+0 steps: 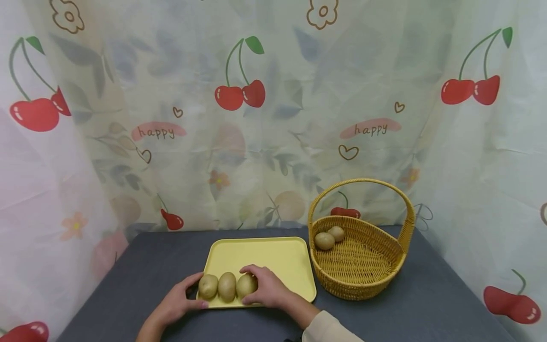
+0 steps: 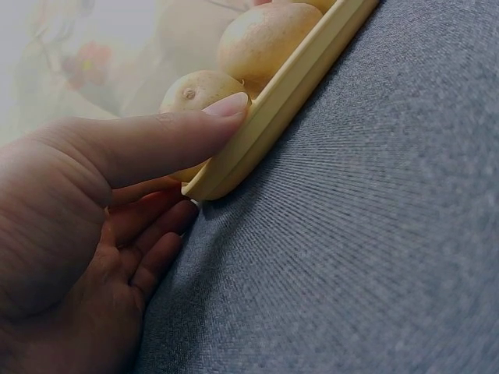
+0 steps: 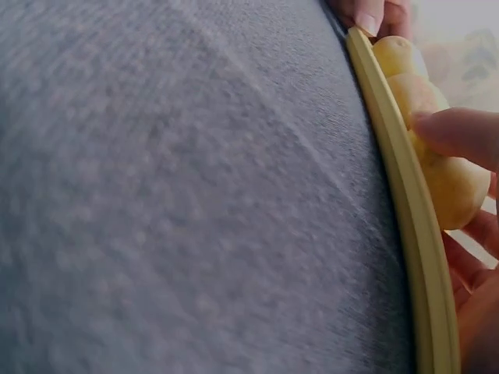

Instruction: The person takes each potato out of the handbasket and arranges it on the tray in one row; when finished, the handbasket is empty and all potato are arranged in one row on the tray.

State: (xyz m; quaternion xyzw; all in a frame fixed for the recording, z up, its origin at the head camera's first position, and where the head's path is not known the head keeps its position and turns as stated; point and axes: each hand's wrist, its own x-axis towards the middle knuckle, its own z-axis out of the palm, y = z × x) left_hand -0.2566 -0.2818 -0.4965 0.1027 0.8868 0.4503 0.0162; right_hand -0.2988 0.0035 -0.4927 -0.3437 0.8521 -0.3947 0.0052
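Three potatoes lie in a row along the near left edge of a yellow tray [image 1: 269, 254]. My right hand [image 1: 268, 289] grips the rightmost potato [image 1: 245, 286], thumb in front and fingers behind. The middle potato [image 1: 227, 287] sits close between its neighbours. At the tray's near left corner, my left hand [image 1: 176, 300] spreads around the leftmost potato [image 1: 208, 287]. In the left wrist view its straight thumb [image 2: 175, 140] rests at the tray rim beside that potato; the other fingers sit loosely outside the corner, the index mostly hidden.
To the right of the tray stands a wicker basket [image 1: 356, 287] with a tall arched handle. Two potatoes [image 1: 325, 241] lie at its left side. Dark grey cloth [image 1: 410, 313] covers the table, and a printed curtain [image 1: 273, 142] hangs behind and at both sides.
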